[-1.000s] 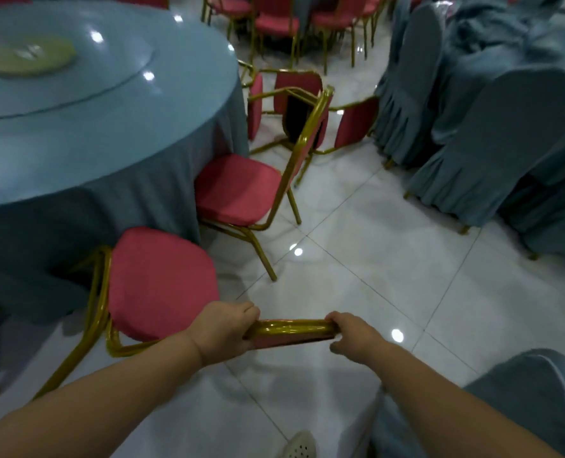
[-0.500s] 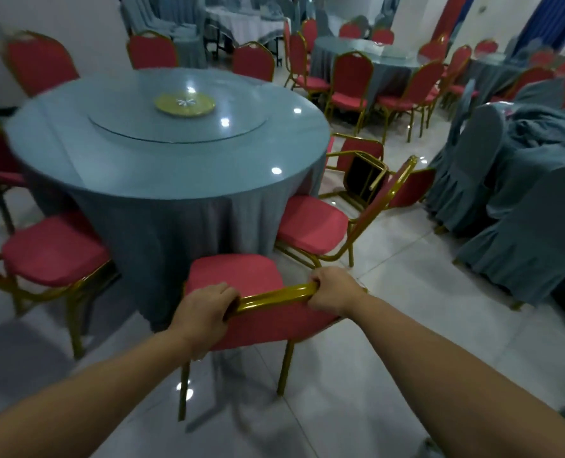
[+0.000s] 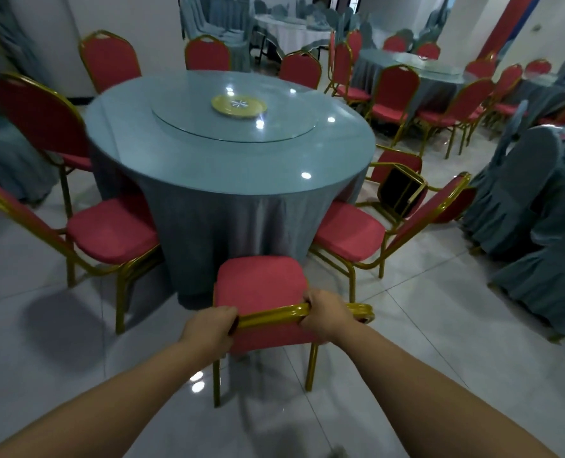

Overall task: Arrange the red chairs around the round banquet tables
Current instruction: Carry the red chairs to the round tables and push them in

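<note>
Both hands clench the gold top rail of the nearest red chair (image 3: 261,289): left hand (image 3: 210,328), right hand (image 3: 324,314). The chair stands upright on the floor, seat pointing far toward the round bench (image 3: 175,166), rail running left-right.

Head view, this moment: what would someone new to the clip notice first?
Both hands, left hand and right hand, grip the gold top rail of a red chair facing the round table at bottom centre. Right of the table, a tipped-over chair lies on the floor behind an upright one, and grey-covered chairs crowd the right edge.
</note>
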Demonstrator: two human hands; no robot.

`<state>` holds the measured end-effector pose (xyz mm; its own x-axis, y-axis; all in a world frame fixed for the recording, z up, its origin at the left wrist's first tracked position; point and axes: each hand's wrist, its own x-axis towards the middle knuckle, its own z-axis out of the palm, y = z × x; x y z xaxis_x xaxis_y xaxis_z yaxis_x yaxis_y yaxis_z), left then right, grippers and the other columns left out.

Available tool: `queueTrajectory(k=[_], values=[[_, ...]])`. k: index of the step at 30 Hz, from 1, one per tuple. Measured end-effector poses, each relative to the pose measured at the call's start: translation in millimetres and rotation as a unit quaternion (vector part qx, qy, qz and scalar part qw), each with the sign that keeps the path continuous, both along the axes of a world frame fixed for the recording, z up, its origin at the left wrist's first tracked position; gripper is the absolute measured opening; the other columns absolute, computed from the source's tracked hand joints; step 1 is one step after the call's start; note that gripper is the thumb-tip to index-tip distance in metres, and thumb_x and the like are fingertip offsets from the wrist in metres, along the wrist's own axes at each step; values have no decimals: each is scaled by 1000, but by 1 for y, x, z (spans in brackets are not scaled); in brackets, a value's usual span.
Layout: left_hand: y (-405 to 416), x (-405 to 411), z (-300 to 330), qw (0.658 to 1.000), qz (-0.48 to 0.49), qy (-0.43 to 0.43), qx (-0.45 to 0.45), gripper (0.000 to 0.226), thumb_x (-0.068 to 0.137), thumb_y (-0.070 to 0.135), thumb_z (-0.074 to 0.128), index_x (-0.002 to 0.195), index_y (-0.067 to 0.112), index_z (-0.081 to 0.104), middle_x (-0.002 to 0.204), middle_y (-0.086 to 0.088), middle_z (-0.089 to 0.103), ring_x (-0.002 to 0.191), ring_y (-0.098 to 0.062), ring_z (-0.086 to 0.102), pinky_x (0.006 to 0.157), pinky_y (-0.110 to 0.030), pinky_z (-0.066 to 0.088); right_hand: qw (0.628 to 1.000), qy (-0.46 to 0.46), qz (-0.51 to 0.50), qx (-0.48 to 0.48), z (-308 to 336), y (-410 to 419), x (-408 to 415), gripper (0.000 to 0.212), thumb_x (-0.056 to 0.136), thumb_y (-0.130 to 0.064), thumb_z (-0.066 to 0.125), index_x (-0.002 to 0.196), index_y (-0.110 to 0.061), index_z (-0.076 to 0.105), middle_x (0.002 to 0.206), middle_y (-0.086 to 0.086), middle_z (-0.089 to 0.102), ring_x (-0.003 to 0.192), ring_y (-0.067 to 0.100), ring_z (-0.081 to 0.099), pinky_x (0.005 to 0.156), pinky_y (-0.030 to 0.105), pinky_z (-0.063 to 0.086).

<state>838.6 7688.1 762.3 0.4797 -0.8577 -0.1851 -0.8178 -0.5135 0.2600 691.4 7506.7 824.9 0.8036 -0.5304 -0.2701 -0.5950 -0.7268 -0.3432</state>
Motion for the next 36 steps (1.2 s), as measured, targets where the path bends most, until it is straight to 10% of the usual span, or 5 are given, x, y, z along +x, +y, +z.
queueTrajectory(k=[9,21,36], values=[[-63,-37,31,992,-67,85,-73,27,85,54,56,95,28,54,90,9,57,81,-10,54,72,-26,43,993,66,-50,-83,-21,-35,-31,41,81,-34,64,120,-28,53,120,-1,52,120,22,41,107,41,30],[-119,12,24,993,-29,97,-60,23,86,52,58,89,30,52,76,12,51,72,-10,50,63,-28,36,995,78,65,-21,-32,-118,36,23,81,-34,65,103,-26,63,99,1,66,95,23,61,86,36,48],[-184,89,31,996,35,84,-25,27,84,51,60,84,29,44,78,12,45,76,-12,49,68,-32,42,995,35,87,-44,-42,-187,126,16,81,-38,64,93,-26,60,97,0,65,99,24,58,82,38,37]])
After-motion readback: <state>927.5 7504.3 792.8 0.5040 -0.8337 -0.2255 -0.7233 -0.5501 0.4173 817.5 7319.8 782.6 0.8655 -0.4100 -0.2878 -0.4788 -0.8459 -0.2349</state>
